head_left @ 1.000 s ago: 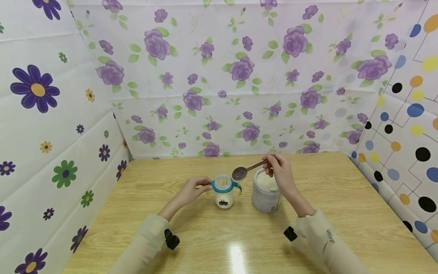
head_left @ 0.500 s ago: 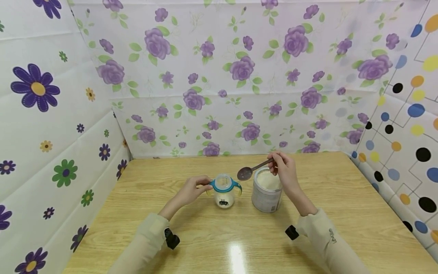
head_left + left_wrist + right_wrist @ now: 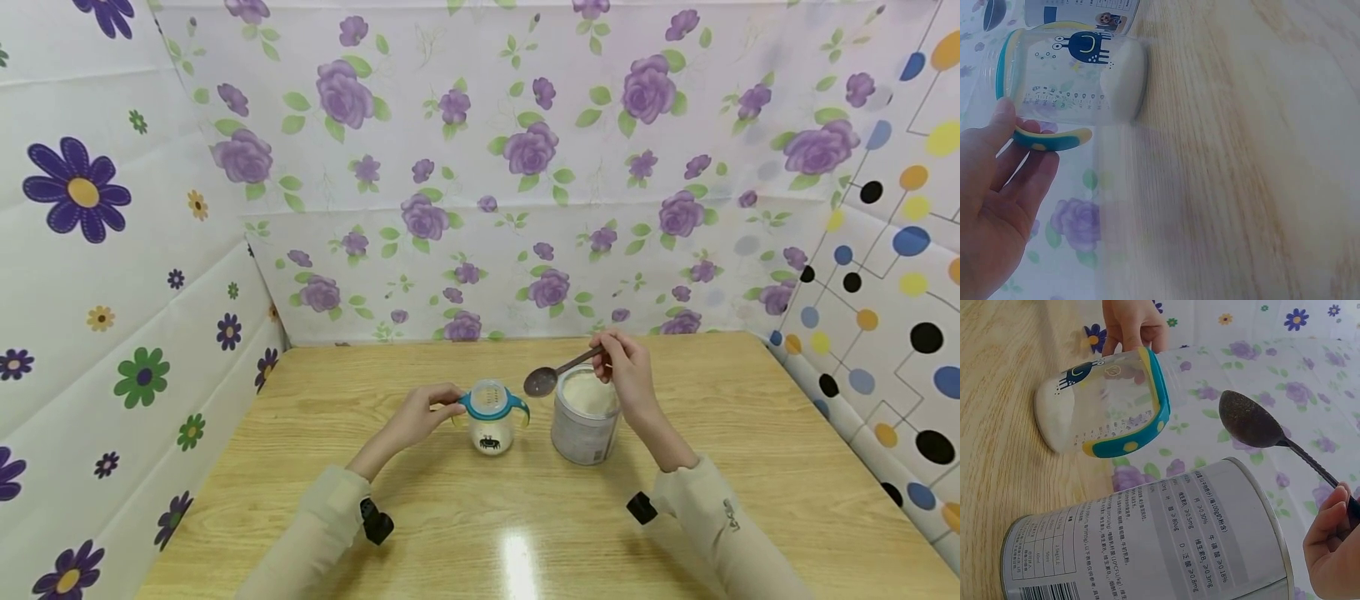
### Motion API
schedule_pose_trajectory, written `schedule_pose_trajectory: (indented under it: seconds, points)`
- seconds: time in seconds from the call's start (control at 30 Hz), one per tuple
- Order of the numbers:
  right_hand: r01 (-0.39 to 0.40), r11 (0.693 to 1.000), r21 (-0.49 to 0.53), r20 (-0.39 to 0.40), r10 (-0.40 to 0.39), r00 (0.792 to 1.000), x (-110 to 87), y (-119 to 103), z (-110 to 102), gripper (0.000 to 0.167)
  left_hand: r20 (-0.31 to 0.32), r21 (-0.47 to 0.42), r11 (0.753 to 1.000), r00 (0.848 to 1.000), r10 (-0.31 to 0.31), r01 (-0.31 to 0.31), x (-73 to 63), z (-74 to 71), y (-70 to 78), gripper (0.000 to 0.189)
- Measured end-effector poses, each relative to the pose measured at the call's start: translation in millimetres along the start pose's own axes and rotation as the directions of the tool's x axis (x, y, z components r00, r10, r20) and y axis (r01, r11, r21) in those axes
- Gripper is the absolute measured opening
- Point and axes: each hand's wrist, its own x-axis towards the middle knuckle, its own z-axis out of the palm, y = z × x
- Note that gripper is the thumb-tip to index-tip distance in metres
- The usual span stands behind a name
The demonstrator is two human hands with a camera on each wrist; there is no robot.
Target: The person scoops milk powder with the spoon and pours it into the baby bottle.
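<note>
A clear baby bottle (image 3: 491, 433) with a blue-and-yellow two-handled collar stands upright on the table, its top uncapped. White powder lies in its bottom, seen in the left wrist view. My left hand (image 3: 423, 418) pinches the bottle's left handle (image 3: 1054, 139) between thumb and fingers. In my right hand (image 3: 626, 375) is a dark brown spoon (image 3: 542, 381), gripped by the end of its handle. Its bowl, with only traces of powder showing, hangs between the bottle and an open milk powder tin (image 3: 581, 433). Pale powder (image 3: 591, 393) shows inside the tin.
Wood-grain table (image 3: 300, 467) lies under everything. A purple-flowered cloth (image 3: 420, 167) hangs behind it, with patterned cloths at the left and right sides. The tin stands just right of the bottle, a narrow gap between them.
My right hand has moved slightly right with the spoon, taking its bowl from beside the bottle's top toward the tin. The left hand and the bottle have stayed put.
</note>
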Motion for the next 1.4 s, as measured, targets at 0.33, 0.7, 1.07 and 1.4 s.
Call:
schedule_pose_trajectory:
  seconds: [0.33, 0.7, 1.07, 1.4]
  points:
    - [0.011, 1.000, 0.006, -0.007, -0.011, 1.000, -1.9, 0, -2, 0.030, -0.002, -0.006, 1.000, 1.000, -0.006, 0.006, -0.6, 0.1, 0.8, 0.016]
    - [-0.004, 1.000, -0.004, -0.008, 0.004, 1.000, -1.9, 0, -7, 0.030, 0.001, -0.008, 1.000, 1.000, -0.019, 0.019, -0.1, 0.6, 0.4, 0.016]
    - [-0.004, 1.000, -0.017, -0.051, 0.003, 0.999, -0.1, 1, -15, 0.031, 0.001, -0.019, 1.000, 1.000, -0.011, 0.011, -0.1, 0.6, -0.7, 0.015]
    - [0.102, 0.994, -0.045, -0.153, -0.108, 0.982, 0.6, 3, -18, 0.035, -0.006, -0.003, 1.000, 1.000, -0.009, 0.009, 0.2, 0.8, -1.1, 0.016]
